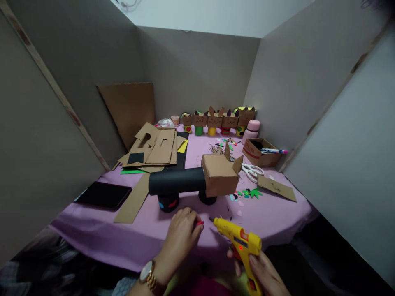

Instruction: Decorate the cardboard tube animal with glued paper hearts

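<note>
Fingertips of our left hand (180,236) are pinched close on a small red piece (200,223), low in the centre of the frame, over the near table edge. Our right hand (266,274) is wrapped round the grip of the yellow hot glue gun (240,242). Its red lamp is lit, and the nozzle points left, very near the red piece but not touching. This looks to us like the gluing step, a dab onto that piece. That calls for a steady nozzle and fingertips kept clear of the hot tip. Just above stands the cardboard animal (220,176), black tube body and box head, on the purple tablecloth (277,213), with red bits on its near leg (168,202). Scissors (253,170) lie to its right.
</note>
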{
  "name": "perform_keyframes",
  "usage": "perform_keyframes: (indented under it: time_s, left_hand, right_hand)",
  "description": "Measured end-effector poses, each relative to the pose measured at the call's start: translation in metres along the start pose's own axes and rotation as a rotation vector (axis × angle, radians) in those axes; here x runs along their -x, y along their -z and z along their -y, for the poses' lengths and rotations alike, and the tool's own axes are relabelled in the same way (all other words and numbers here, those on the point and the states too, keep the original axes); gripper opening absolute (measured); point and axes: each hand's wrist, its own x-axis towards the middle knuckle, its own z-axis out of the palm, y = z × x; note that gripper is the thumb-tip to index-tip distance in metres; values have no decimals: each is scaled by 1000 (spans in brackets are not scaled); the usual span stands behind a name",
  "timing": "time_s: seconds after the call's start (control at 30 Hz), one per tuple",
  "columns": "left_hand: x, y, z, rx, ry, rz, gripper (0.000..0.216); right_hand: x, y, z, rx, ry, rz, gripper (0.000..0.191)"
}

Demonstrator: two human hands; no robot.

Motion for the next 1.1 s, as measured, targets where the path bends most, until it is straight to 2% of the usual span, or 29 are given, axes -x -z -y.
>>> perform_keyframes:
  time_s: [0.2,0.3,0.5,0.57,0.67,0.87,1.1]
  left_hand:
    - [2,-5,4,125,-3,-61,6]
    - [4,-9,7,69,-108,-120,13]
    - [18,-11,18,-13,-314,-116,19]
    - [22,-10,22,51,-296,-145,27]
    - [22,-6,24,164,-189,-186,22]
    - [13,0,14,111,-73,-36,16]
    - [15,1,12,166,-19,-8,10]
  right_hand:
    - [1,-3,-8,-36,-25,-27,49]
    - [0,-4,-8,-67,-7,-29,45]
    - [1,0,-6,-49,-2,-37,44]
    - [1,0,-7,-32,8,-31,47]
    - [2,-3,-6,-26,-12,-10,49]
    - [5,-13,-2,98,-99,-13,54]
    - [7,-19,1,174,-123,-19,55]
